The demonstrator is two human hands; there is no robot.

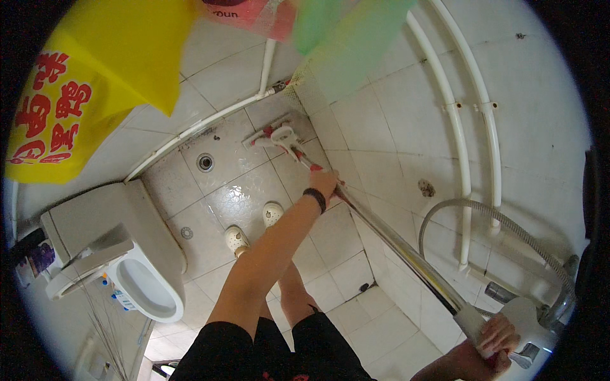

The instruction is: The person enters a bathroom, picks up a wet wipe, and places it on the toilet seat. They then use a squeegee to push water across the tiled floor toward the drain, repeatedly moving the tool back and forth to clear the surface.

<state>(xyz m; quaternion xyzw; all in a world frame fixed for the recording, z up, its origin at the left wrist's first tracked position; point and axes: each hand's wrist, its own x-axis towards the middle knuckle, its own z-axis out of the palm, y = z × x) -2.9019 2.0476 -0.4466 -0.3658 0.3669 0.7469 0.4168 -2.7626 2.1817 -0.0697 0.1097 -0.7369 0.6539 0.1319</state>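
A mop with a long silver pole [406, 254] slants across the view from lower right to the upper middle. Its wide, pale mop head [284, 135] rests on the wet tiled floor [244, 197] near the far corner. My left hand [325, 182], with a dark band at the wrist, is wrapped round the lower pole, not far above the head. At the lower right my right hand [497, 343] grips the grey handle end, close to a wall tap [530, 349].
A floor drain [205, 162] lies left of the mop head. The toilet [149, 286] stands at left, lid raised. A yellow bag [108, 89] and a green bag [356, 47] hang at the top. White pipes [464, 159] and a shower hose [502, 216] run along the right wall.
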